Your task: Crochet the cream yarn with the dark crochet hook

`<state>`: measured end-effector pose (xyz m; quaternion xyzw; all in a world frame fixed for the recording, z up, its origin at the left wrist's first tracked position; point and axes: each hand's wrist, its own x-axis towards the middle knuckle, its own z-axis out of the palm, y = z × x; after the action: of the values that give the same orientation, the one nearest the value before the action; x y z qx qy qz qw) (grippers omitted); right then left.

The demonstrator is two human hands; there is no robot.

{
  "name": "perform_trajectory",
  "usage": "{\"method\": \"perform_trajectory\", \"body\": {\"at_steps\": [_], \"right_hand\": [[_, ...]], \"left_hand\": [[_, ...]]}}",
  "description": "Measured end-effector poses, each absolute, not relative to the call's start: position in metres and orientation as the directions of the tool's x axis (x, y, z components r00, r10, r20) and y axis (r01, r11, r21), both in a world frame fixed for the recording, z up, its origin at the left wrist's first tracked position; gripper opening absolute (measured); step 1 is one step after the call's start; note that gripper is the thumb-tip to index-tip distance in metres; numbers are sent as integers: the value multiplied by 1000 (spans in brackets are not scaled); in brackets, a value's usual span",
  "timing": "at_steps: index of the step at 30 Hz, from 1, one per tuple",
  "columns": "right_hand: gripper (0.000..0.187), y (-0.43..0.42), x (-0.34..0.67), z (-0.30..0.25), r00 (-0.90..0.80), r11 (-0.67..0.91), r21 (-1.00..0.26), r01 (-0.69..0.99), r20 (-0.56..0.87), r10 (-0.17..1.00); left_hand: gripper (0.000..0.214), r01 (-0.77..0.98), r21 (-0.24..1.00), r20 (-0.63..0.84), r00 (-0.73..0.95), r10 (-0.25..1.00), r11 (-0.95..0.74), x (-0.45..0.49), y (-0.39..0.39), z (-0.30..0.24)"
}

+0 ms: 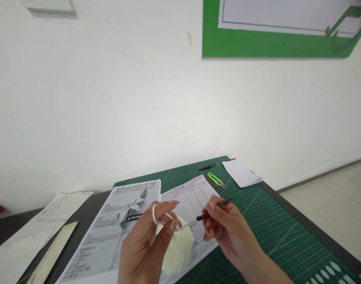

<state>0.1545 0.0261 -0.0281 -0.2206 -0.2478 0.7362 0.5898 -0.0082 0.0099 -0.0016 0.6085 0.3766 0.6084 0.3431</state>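
My left hand is raised over the papers, with cream yarn looped round its index finger. Its thumb and a finger pinch the yarn close to the tip of a crochet hook. My right hand grips the hook by its dark handle, and the thin metal shaft points left toward the pinched yarn. Below and between both hands a cream ball of yarn lies on a printed form. The small stitches at the hook's tip are too small to make out.
A green cutting mat covers much of the dark table. On it lie green thread snips, a dark thin tool and white paper sheets. Left are a printed pattern sheet, handwritten papers and a pale strip. A white wall rises behind.
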Motion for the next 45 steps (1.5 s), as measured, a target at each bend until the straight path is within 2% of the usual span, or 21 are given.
{"method": "perform_trajectory", "body": {"at_steps": [6,11,27,32,36,39,45], "right_hand": [[25,26,151,-30,-191,-189,-602,-776,-61,980],[25,25,150,-32,-170,-185,-586,-789,-81,982],[24,23,148,-31,-132,-152,-586,-796,-78,988],[25,19,150,-27,-90,-104,-627,-772,-55,994],[25,16,152,-22,-41,-45,-655,-754,-21,999],[24,16,152,-21,-28,-29,-657,-754,-12,1000],[22,18,152,-24,-73,-67,-631,-773,-17,997]], "left_hand": [[25,-10,877,476,-115,872,-480,-5,9,-4],[35,-15,830,554,-94,827,-557,-3,10,-4],[20,14,866,479,-305,823,-499,6,4,-8],[32,-140,860,438,-291,851,-491,9,6,-4],[31,-214,873,369,-299,880,-439,10,6,-1],[31,-224,873,363,-297,883,-434,11,6,-1],[31,-187,845,453,-249,856,-501,11,7,-4]]}}
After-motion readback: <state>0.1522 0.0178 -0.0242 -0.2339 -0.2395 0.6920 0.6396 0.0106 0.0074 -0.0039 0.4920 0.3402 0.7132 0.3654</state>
